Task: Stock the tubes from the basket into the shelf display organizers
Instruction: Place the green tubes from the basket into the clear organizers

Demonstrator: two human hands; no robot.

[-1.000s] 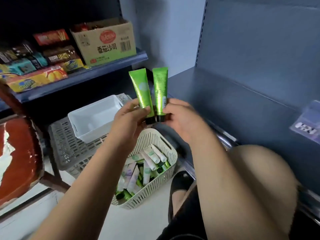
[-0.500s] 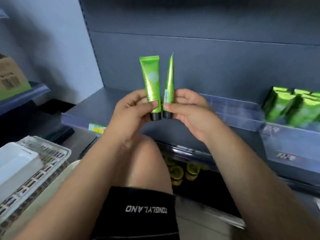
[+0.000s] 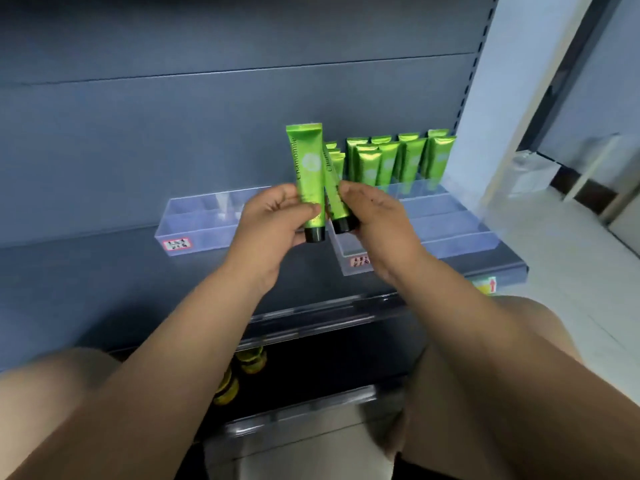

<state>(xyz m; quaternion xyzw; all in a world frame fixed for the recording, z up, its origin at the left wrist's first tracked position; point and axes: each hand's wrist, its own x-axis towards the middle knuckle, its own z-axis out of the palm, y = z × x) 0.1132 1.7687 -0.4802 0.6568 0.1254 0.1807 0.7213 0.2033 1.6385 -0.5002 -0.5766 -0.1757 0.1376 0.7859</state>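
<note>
A dark grey shelf [image 3: 104, 271] carries two clear display organizers side by side. The left organizer [image 3: 194, 226] shows no tubes. The right organizer [image 3: 450, 233] has upright green tubes [image 3: 388, 161] filling its back rows. In front of them, the left hand [image 3: 273, 220] curls its fingers and thumb round one green tube [image 3: 308, 168], held upright with its black cap down. The right hand [image 3: 377, 216] pinches a second tube [image 3: 332, 192] just beside it, cap down and slightly tilted.
</note>
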